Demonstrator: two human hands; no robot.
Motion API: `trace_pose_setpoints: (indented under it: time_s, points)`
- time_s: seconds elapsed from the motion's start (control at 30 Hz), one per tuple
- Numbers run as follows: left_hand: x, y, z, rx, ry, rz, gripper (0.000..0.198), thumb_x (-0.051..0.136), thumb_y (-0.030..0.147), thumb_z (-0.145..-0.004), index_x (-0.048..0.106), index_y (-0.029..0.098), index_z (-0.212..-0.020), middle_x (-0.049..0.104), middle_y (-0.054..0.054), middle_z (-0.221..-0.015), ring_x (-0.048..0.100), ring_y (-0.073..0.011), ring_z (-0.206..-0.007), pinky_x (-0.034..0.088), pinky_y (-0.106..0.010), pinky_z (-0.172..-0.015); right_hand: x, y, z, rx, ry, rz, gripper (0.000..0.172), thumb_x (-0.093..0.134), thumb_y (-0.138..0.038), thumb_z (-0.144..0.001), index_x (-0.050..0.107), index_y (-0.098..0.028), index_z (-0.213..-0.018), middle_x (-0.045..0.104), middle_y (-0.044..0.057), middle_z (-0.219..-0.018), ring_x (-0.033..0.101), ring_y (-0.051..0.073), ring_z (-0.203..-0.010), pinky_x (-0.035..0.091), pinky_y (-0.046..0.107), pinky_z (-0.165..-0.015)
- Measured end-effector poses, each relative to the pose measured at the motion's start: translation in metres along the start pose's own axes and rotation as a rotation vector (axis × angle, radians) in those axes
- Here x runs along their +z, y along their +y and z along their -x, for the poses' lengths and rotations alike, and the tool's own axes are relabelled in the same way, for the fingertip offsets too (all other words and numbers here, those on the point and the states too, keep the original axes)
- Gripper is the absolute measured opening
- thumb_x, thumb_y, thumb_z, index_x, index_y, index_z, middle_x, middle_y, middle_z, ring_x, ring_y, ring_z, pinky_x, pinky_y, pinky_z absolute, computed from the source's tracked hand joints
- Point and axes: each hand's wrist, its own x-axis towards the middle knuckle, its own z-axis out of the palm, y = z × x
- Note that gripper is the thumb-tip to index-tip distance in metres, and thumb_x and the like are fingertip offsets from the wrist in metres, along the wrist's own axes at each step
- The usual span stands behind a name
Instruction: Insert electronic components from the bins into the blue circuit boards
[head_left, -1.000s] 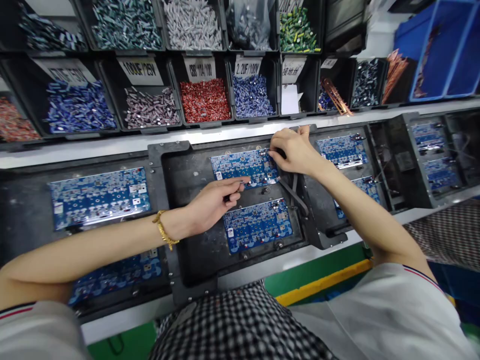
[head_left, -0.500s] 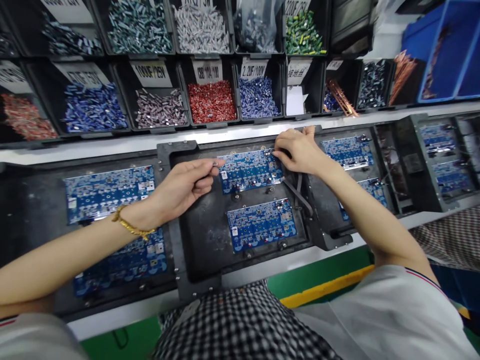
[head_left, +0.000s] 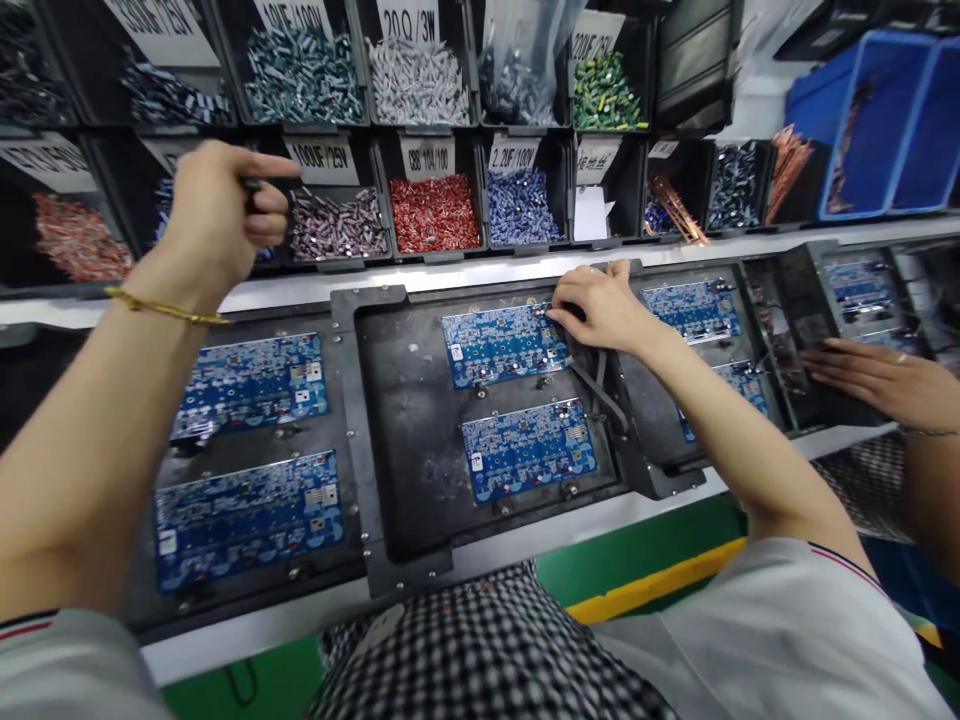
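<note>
My left hand (head_left: 225,215) is raised in front of the lower row of bins, by the bin of blue capacitors (head_left: 162,205). Its fingers are curled, the index finger points right, and a small dark component (head_left: 253,184) shows between them. My right hand (head_left: 600,305) is at the upper right corner of the upper blue circuit board (head_left: 506,345), fingertips pinched together there. Whatever is between those fingertips is hidden. A second blue circuit board (head_left: 529,450) lies below it in the same black tray (head_left: 405,450).
Labelled bins hold red capacitors (head_left: 435,215), purple-grey capacitors (head_left: 337,225) and other parts. Trays with blue boards (head_left: 247,520) stand on both sides. A co-worker's hand (head_left: 877,375) rests on a tray at the right. Blue crates (head_left: 862,120) stand at the back right.
My left hand has moved from the upper board's left edge up and left to the bins. My right hand stays at the board's corner. A co-worker's hand has come in at the right.
</note>
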Motion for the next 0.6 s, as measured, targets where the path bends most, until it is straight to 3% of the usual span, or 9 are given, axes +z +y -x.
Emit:
trace_pose_setpoints:
  time_s: [0.1,0.2,0.3,0.43,0.5,0.6]
  points:
    - [0.018,-0.016,0.038,0.077,-0.107,0.013,0.027,0.037,0.009,-0.093,0.059,0.015,-0.076,0.041,0.003,-0.05,0.034,-0.0032,-0.04,0.024,-0.012,-0.04,0.002,-0.001,0.001,-0.014,0.0,0.035,0.028,0.039,-0.035,-0.089,0.062,-0.019,-0.087,0.063,0.007,-0.094,0.051,0.027,-0.097,0.026,0.044,-0.081]
    - [0.031,-0.046,0.08,-0.111,-0.24,0.011,0.035,0.029,0.011,-0.097,0.056,0.013,-0.075,0.05,0.002,-0.056,0.033,-0.0021,-0.039,0.029,-0.012,-0.042,0.002,-0.002,0.001,-0.018,0.002,0.066,0.029,0.039,-0.036,-0.09,0.061,-0.019,-0.085,0.063,0.007,-0.093,0.051,0.027,-0.096,0.026,0.045,-0.081]
    - [0.036,-0.082,0.106,-0.338,-0.301,-0.038,0.034,0.033,0.019,-0.098,0.056,0.012,-0.075,0.061,-0.002,-0.066,0.027,-0.0013,-0.037,0.026,-0.013,-0.038,-0.005,-0.016,0.001,0.032,0.06,0.043,0.032,0.043,-0.045,-0.088,0.061,-0.019,-0.08,0.064,0.007,-0.088,0.053,0.025,-0.089,0.026,0.045,-0.082]
    - [0.039,-0.117,0.119,-0.456,-0.294,0.0,0.031,0.046,0.031,-0.095,0.06,0.009,-0.08,0.064,-0.008,-0.079,0.029,-0.0001,-0.041,0.022,-0.011,-0.036,-0.023,-0.073,0.004,0.096,0.249,-0.225,0.031,0.043,-0.042,-0.092,0.063,-0.021,-0.082,0.068,0.004,-0.092,0.058,0.021,-0.087,0.027,0.04,-0.084]
    - [0.04,-0.127,0.123,-0.414,-0.281,0.038,0.029,0.05,0.033,-0.094,0.061,0.008,-0.083,0.062,-0.007,-0.077,0.032,-0.0005,-0.044,0.023,-0.01,-0.037,-0.03,-0.108,0.007,0.021,0.259,-0.384,0.026,0.044,-0.037,-0.092,0.064,-0.021,-0.086,0.07,0.003,-0.095,0.06,0.02,-0.092,0.028,0.037,-0.081]
    - [0.041,-0.133,0.131,-0.366,-0.298,0.12,0.029,0.054,0.033,-0.092,0.058,0.009,-0.076,0.053,0.0,-0.064,0.034,-0.0018,-0.045,0.023,-0.012,-0.039,-0.033,-0.144,0.011,-0.079,0.257,-0.431,0.02,0.049,-0.033,-0.09,0.065,-0.021,-0.087,0.07,0.002,-0.096,0.062,0.019,-0.091,0.025,0.036,-0.081]
